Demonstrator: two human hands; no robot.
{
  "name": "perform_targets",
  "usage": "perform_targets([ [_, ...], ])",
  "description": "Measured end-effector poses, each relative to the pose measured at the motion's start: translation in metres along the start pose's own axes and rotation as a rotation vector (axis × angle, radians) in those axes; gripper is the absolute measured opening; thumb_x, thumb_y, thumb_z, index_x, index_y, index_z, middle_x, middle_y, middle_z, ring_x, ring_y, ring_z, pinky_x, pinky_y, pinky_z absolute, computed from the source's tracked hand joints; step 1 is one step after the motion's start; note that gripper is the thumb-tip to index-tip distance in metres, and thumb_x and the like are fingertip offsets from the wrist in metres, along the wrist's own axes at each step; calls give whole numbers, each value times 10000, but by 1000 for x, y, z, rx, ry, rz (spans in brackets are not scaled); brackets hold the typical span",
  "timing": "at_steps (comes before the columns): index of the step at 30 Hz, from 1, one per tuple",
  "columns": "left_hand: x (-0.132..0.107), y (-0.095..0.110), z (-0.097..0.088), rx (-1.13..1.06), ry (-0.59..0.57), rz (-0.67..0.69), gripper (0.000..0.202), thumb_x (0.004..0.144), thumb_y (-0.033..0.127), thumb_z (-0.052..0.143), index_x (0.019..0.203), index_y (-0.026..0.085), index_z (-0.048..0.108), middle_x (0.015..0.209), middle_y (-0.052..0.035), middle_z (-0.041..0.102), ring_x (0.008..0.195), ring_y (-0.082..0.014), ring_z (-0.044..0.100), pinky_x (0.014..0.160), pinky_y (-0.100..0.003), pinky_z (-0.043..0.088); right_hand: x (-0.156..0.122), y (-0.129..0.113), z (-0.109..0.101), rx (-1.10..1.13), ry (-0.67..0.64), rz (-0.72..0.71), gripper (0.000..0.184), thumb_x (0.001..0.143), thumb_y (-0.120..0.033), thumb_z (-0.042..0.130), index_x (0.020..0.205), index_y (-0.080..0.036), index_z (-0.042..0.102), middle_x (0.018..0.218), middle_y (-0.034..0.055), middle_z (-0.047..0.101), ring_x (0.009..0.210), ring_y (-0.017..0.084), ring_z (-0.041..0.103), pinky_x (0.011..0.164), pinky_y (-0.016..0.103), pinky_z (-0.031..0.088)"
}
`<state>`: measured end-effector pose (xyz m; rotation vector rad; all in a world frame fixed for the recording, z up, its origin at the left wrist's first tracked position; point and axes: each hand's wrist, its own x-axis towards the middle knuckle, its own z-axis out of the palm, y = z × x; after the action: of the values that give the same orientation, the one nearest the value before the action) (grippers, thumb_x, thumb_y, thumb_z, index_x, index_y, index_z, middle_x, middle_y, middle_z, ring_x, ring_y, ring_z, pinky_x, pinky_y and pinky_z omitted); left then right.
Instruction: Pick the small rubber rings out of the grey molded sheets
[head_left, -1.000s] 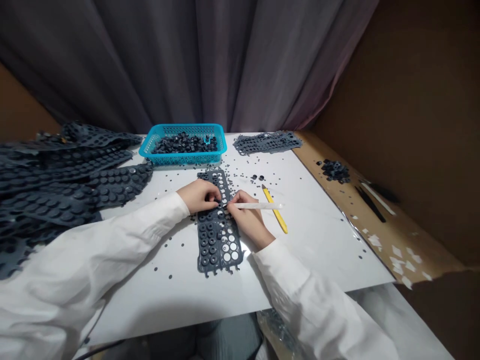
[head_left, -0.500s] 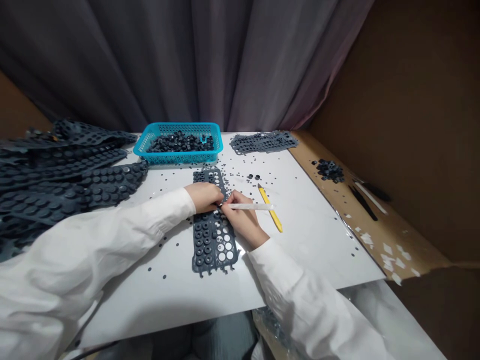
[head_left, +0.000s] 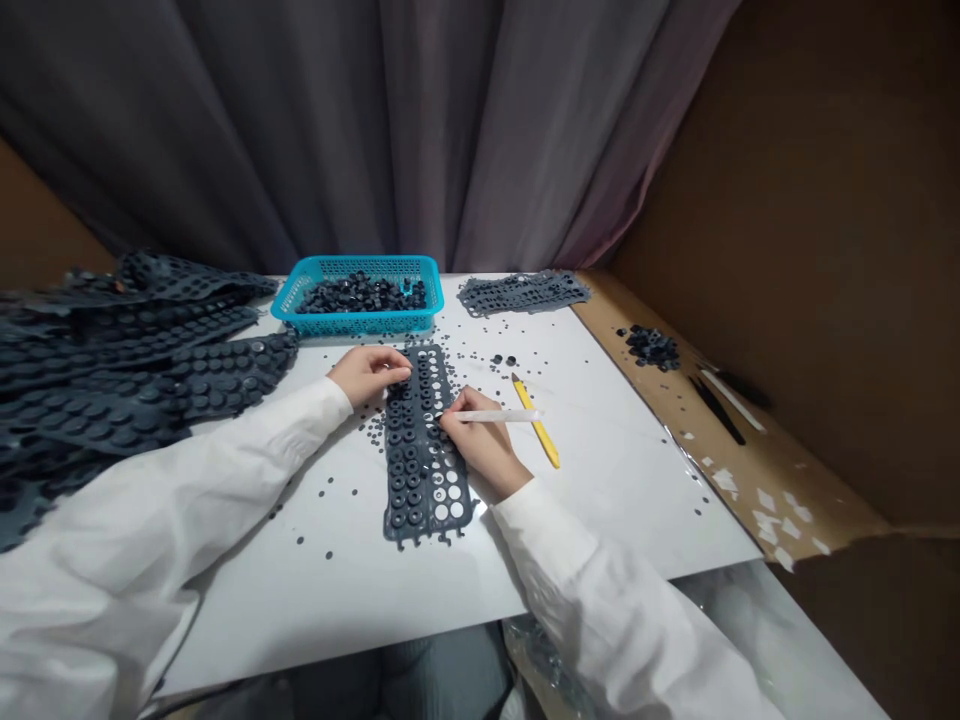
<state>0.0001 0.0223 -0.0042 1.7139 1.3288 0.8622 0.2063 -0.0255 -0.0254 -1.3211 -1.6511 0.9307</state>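
Observation:
A dark grey rubber sheet (head_left: 414,487) lies lengthwise before me, with rows of raised ring-shaped pieces on its left and round holes showing white on its right. My left hand (head_left: 369,374) is at the sheet's upper left edge, thumb and fingertips drawn together. Whatever may be between them is too small to make out. Over the right rows, my right hand (head_left: 484,440) grips a slim white pen-like tool (head_left: 499,415), its tip end hidden by the fingers. A yellow pencil-shaped tool (head_left: 537,424) lies just right of that hand.
Behind the sheet stands a blue basket (head_left: 360,322) of small black parts. Stacked rubber sheets (head_left: 142,370) fill the left; a perforated sheet (head_left: 525,292) lies at the back. Tiny dark discs dot the white table (head_left: 622,480). Black parts (head_left: 652,347) and white scraps (head_left: 765,520) lie rightward.
My left hand has moved left and away from me, off the sheet's middle, uncovering more rings. The right hand keeps nearly the same place with the white tool. The view has shifted slightly.

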Motion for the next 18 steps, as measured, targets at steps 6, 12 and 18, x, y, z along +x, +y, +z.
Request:
perform_targets([
  [6,-6,11,5,-421,-59,-268,367,635,422,754,821,123,648,693,-48,664,366,-26,299,368,-174,214,1,-1,-2,176,22,16,92,727,-232,548,649,-208,505,582,-39,554,573,129,511,549,243,362],
  [12,-14,26,12,-761,-121,-418,196,791,274,676,835,93,616,652,-27,591,347,19,221,330,-105,142,8,4,-2,235,47,41,132,742,-283,557,656,-207,493,573,-38,547,546,124,483,537,242,363],
  [18,-17,33,16,-938,-152,-512,253,888,313,564,777,92,615,592,4,542,317,20,220,296,-91,172,13,11,1,203,32,72,137,739,-306,561,664,-208,502,575,-44,551,544,124,490,535,238,369],
])
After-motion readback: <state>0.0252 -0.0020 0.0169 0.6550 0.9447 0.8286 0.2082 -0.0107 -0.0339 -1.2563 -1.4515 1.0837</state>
